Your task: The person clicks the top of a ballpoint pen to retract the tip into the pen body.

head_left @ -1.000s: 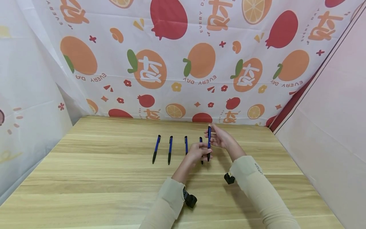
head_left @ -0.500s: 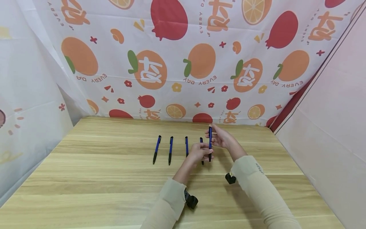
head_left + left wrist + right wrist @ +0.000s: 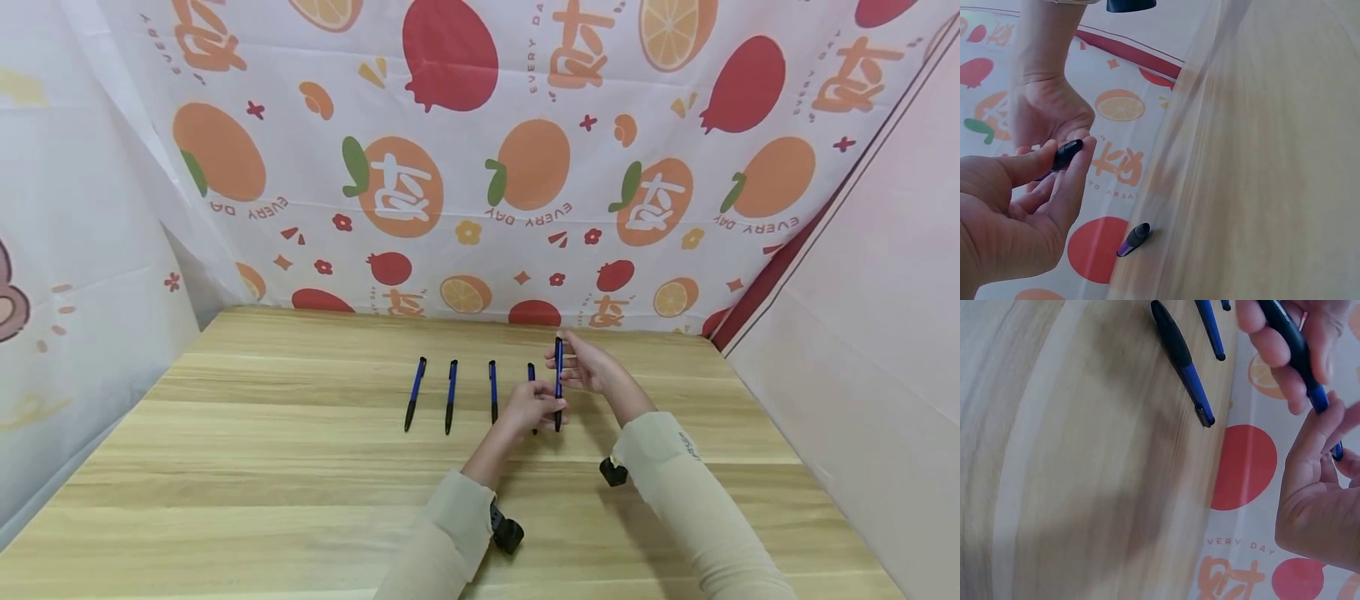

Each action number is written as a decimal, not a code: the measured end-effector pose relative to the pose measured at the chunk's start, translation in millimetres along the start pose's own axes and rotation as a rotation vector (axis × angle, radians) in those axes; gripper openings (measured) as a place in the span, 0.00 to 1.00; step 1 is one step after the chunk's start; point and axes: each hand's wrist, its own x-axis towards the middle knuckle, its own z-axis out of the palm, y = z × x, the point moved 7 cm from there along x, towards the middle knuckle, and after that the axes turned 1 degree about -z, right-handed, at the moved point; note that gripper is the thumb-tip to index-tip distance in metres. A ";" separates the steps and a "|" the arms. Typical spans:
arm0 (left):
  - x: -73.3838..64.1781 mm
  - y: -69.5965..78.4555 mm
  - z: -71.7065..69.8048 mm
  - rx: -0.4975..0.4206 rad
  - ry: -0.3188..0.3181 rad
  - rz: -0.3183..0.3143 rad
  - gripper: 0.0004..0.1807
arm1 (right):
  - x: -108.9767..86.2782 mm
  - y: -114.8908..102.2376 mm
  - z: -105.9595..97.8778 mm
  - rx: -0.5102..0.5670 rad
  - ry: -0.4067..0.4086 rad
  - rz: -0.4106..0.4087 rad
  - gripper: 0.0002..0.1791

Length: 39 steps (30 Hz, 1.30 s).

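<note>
A blue pen with a black grip [image 3: 558, 385] is held upright in the head view, slightly above the table, between both hands. My left hand [image 3: 525, 407] pinches its lower black part between thumb and fingers, as the left wrist view also shows at the pen's black tip end [image 3: 1067, 154]. At the upper end, my right hand [image 3: 591, 367] grips the pen with thumb and fingertips. Behind the left hand lies a matching pen [image 3: 532, 372], partly hidden by it. In the right wrist view, another pen [image 3: 1182, 369] rests on the table near the hands.
Three more blue pens lie in a row to the left: one pen at the far left [image 3: 415, 394], one beside it [image 3: 451, 397], and one close to the left wrist [image 3: 492, 387]. The wooden table [image 3: 262, 467] ends at a fruit-print curtain [image 3: 465, 233].
The head view has shifted slightly, moving the scene a little right and down. Both hands keep holding the pen, which has drifted very slightly right of the row.
</note>
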 end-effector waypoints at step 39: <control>29.2 4.4 29.1 0.597 0.172 -0.002 0.05 | 15.2 11.1 -33.7 -0.291 0.158 -0.014 0.18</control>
